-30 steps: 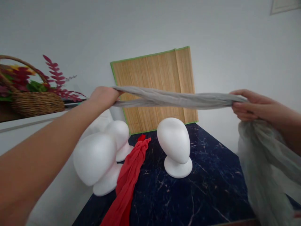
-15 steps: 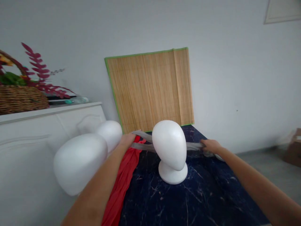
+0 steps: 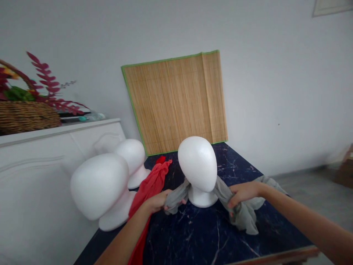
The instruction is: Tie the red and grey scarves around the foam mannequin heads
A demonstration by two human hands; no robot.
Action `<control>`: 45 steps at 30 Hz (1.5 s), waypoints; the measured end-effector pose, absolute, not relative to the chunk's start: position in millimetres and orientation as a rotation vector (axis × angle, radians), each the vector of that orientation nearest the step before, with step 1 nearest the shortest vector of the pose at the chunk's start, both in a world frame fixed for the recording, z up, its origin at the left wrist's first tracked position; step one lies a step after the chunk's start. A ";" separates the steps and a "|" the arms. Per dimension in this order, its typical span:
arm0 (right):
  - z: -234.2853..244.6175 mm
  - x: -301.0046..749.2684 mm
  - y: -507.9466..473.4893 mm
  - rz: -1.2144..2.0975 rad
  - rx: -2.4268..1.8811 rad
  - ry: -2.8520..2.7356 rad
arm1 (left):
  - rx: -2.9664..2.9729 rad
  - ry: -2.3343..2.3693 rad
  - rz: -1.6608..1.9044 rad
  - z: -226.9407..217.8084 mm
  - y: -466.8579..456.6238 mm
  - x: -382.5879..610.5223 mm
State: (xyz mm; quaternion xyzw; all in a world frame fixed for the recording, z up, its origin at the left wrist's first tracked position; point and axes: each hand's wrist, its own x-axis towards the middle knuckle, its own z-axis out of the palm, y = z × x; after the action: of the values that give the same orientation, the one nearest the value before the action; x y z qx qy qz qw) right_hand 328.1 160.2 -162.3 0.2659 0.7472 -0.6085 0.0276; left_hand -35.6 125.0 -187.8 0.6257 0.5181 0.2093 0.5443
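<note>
A white mannequin head (image 3: 198, 162) stands upright on the dark blue marbled table (image 3: 198, 235). A sheer grey scarf (image 3: 224, 191) passes behind its neck, with an end coming forward on each side. To the left of the head, my left hand (image 3: 162, 201) is closed on the shorter end. My right hand (image 3: 242, 193) grips the longer end on the right, where bunched cloth hangs below the fingers and trails over the table's right edge. The stretch of scarf behind the neck is hidden.
A crumpled red scarf (image 3: 150, 184) lies left of my left hand. Two more white mannequin heads, one near (image 3: 100, 186) and one farther back (image 3: 131, 156), stand at the table's left side by a white cabinet (image 3: 91, 141). A bamboo mat (image 3: 176, 103) leans against the wall.
Both hands have come down and nearer to me, drawing the grey scarf from behind the head forward around its neck. The head stays on the table.
</note>
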 end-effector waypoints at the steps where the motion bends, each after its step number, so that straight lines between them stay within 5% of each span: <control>1: -167.0 317.6 151.0 -2.011 0.746 2.262 | 1.425 1.191 0.580 -195.2 120.6 -29.4; 7: -207.8 262.9 108.0 -2.734 0.803 2.004 | 1.194 1.048 0.949 -229.2 112.0 -1.7; 16: -219.9 220.3 100.0 -2.579 1.587 2.564 | 1.275 1.109 0.943 -226.9 105.4 15.4; 25: -198.5 189.5 81.9 -3.572 1.478 1.275 | 1.464 1.228 0.859 -210.7 95.5 23.6; 34: -199.6 177.7 85.5 -3.618 1.568 0.943 | 1.861 1.199 0.713 -186.3 92.1 41.7; 40: -198.1 178.4 74.8 -3.611 1.397 0.995 | 2.203 1.640 0.595 -188.9 81.2 52.9; 45: -207.8 209.1 67.6 -3.305 1.487 1.723 | 2.213 1.810 0.658 -192.0 76.3 56.7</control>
State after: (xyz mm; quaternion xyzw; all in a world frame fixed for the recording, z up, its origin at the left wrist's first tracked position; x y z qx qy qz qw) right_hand 209.1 67.6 -207.8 0.3360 0.3893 -0.7467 -0.4219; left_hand 56.7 76.3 -192.0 0.7502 0.6136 0.2232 0.1038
